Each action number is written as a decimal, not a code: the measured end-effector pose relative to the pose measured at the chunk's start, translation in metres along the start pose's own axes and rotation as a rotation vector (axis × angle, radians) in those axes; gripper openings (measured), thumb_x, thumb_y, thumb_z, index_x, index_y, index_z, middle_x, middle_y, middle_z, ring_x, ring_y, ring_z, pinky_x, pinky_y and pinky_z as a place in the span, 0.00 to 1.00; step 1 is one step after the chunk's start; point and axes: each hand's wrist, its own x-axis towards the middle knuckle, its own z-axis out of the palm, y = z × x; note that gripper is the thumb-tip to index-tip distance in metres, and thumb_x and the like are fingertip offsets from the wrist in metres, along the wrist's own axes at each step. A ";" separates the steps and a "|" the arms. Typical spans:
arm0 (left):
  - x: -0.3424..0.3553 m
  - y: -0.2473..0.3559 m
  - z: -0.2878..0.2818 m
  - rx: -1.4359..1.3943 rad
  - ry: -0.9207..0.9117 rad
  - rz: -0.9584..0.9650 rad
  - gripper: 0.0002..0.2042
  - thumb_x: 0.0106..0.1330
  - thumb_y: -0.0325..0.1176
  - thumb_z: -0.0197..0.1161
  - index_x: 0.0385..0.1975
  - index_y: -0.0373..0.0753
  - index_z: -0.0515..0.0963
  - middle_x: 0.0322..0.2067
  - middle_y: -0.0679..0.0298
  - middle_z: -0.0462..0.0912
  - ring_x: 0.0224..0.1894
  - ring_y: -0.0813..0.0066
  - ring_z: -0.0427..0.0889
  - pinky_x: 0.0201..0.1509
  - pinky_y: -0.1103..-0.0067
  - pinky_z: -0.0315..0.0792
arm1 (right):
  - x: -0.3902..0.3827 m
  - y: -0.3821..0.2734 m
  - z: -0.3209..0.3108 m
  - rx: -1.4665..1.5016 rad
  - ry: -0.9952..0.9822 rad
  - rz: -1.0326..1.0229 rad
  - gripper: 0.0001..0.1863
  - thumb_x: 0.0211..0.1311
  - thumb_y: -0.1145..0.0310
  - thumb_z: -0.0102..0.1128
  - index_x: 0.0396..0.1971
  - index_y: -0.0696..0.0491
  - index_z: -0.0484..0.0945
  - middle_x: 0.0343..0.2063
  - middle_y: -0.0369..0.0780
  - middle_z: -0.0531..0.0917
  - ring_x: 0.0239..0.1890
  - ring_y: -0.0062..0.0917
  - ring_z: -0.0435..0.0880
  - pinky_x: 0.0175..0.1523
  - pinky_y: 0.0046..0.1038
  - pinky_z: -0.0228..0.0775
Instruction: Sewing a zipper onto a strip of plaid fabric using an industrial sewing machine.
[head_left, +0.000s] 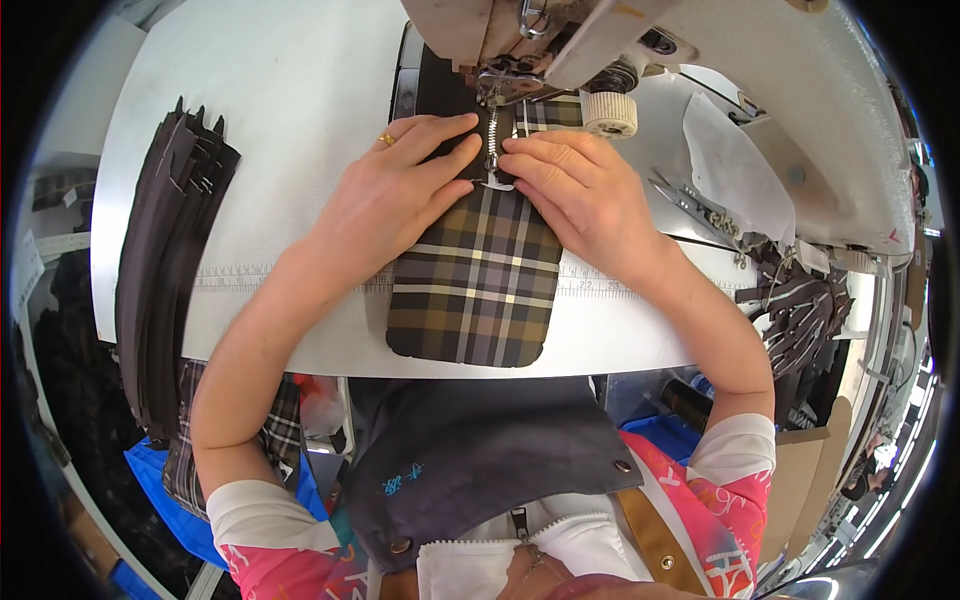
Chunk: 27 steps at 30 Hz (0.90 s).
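Note:
A plaid fabric panel (pixel 470 290) in brown, black and white, with rounded corners, lies under the sewing machine head (pixel 505 80). A metal zipper (pixel 492 130) runs from the needle area toward me, its slider between my hands. My left hand (pixel 405 175) lies with its fingers stretched and spread over dark fabric left of the zipper; a ring is on one finger. From the right, my right hand (pixel 580 185) rests its extended fingers on the fabric beside the zipper, fingertips close to the slider. What lies beneath both palms is hidden.
A bundle of dark fabric strips (pixel 165 250) hangs over the table's left edge. A printed ruler (pixel 250 277) crosses the white table. Scissors or snips (pixel 700 208), a white sheet (pixel 735 160) and more dark strips (pixel 800 310) are on the right, below the machine arm.

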 end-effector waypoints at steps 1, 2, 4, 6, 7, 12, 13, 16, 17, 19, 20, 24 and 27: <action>0.000 -0.001 0.000 -0.001 -0.001 0.001 0.17 0.61 0.28 0.65 0.50 0.33 0.79 0.51 0.59 0.80 0.50 0.59 0.77 0.53 0.70 0.73 | 0.000 0.000 0.000 -0.030 0.011 -0.006 0.18 0.48 0.73 0.65 0.44 0.53 0.81 0.45 0.37 0.82 0.49 0.32 0.78 0.51 0.32 0.72; -0.001 -0.003 0.000 -0.019 0.022 0.017 0.15 0.59 0.28 0.66 0.47 0.35 0.80 0.49 0.60 0.80 0.48 0.60 0.78 0.51 0.71 0.75 | 0.001 -0.001 -0.002 -0.028 0.011 -0.007 0.18 0.48 0.73 0.65 0.44 0.53 0.81 0.45 0.37 0.82 0.49 0.32 0.78 0.51 0.32 0.72; -0.002 -0.004 -0.001 -0.035 0.045 0.031 0.14 0.58 0.28 0.67 0.44 0.38 0.82 0.48 0.61 0.80 0.47 0.61 0.79 0.48 0.72 0.77 | 0.005 -0.004 -0.006 -0.160 -0.028 -0.105 0.19 0.45 0.72 0.64 0.43 0.52 0.82 0.44 0.37 0.81 0.49 0.32 0.77 0.52 0.33 0.71; -0.001 -0.005 -0.002 -0.064 0.044 0.013 0.12 0.58 0.28 0.66 0.42 0.39 0.83 0.45 0.61 0.81 0.45 0.60 0.79 0.47 0.71 0.77 | 0.006 -0.007 -0.006 -0.173 -0.036 -0.118 0.20 0.45 0.71 0.63 0.43 0.51 0.82 0.44 0.37 0.81 0.50 0.32 0.77 0.52 0.33 0.71; -0.001 -0.005 -0.002 -0.065 0.045 0.014 0.12 0.58 0.28 0.66 0.42 0.39 0.83 0.45 0.61 0.81 0.45 0.60 0.79 0.47 0.71 0.77 | 0.006 -0.009 -0.006 -0.183 -0.044 -0.131 0.20 0.44 0.70 0.63 0.43 0.51 0.83 0.44 0.37 0.80 0.50 0.32 0.76 0.53 0.33 0.70; 0.002 -0.006 -0.008 -0.072 -0.054 -0.016 0.13 0.59 0.28 0.66 0.45 0.38 0.84 0.47 0.61 0.81 0.45 0.60 0.79 0.50 0.71 0.75 | 0.004 -0.015 -0.004 -0.137 -0.061 -0.055 0.20 0.44 0.72 0.62 0.43 0.50 0.83 0.44 0.38 0.80 0.50 0.32 0.76 0.53 0.33 0.69; 0.004 -0.007 -0.008 -0.073 -0.054 -0.014 0.13 0.59 0.28 0.66 0.45 0.38 0.84 0.47 0.61 0.81 0.45 0.60 0.79 0.50 0.71 0.75 | 0.003 -0.014 -0.003 -0.124 -0.046 -0.045 0.20 0.44 0.72 0.62 0.43 0.50 0.83 0.44 0.38 0.80 0.49 0.32 0.76 0.52 0.33 0.69; 0.006 -0.011 -0.007 -0.072 -0.044 -0.007 0.13 0.59 0.29 0.66 0.44 0.39 0.84 0.47 0.61 0.82 0.45 0.60 0.79 0.50 0.71 0.75 | 0.006 -0.007 0.000 -0.078 -0.018 -0.036 0.20 0.44 0.72 0.62 0.42 0.50 0.83 0.44 0.37 0.80 0.47 0.32 0.77 0.51 0.33 0.70; 0.010 -0.017 -0.005 -0.053 -0.016 0.020 0.11 0.59 0.30 0.66 0.42 0.40 0.84 0.45 0.62 0.82 0.44 0.61 0.79 0.47 0.71 0.76 | 0.008 -0.005 0.001 -0.078 -0.018 -0.035 0.20 0.44 0.72 0.62 0.42 0.50 0.83 0.44 0.37 0.80 0.47 0.32 0.77 0.51 0.33 0.70; 0.014 -0.022 -0.004 -0.034 0.012 0.048 0.10 0.59 0.30 0.65 0.40 0.41 0.84 0.43 0.63 0.82 0.42 0.61 0.80 0.45 0.71 0.77 | 0.010 -0.004 0.002 -0.083 -0.023 -0.003 0.20 0.45 0.73 0.62 0.42 0.48 0.84 0.44 0.36 0.81 0.43 0.31 0.77 0.49 0.32 0.70; 0.014 -0.024 -0.004 -0.037 0.021 0.056 0.10 0.59 0.31 0.65 0.40 0.41 0.85 0.43 0.63 0.82 0.42 0.62 0.80 0.45 0.71 0.76 | 0.010 -0.006 0.003 -0.084 -0.023 -0.002 0.20 0.45 0.73 0.62 0.42 0.48 0.84 0.44 0.36 0.81 0.43 0.31 0.77 0.49 0.32 0.70; 0.015 -0.026 -0.002 -0.059 0.032 0.056 0.09 0.60 0.31 0.65 0.38 0.41 0.85 0.42 0.64 0.83 0.41 0.63 0.80 0.44 0.72 0.76 | 0.006 -0.004 0.009 -0.171 -0.009 0.019 0.19 0.46 0.73 0.61 0.42 0.46 0.85 0.44 0.34 0.82 0.40 0.30 0.75 0.46 0.31 0.69; 0.019 -0.029 -0.002 -0.042 0.037 0.072 0.09 0.60 0.31 0.64 0.38 0.42 0.85 0.41 0.64 0.83 0.41 0.63 0.80 0.44 0.72 0.76 | 0.008 -0.001 0.009 -0.155 -0.010 0.031 0.20 0.45 0.76 0.62 0.42 0.45 0.85 0.45 0.33 0.81 0.42 0.30 0.77 0.44 0.30 0.73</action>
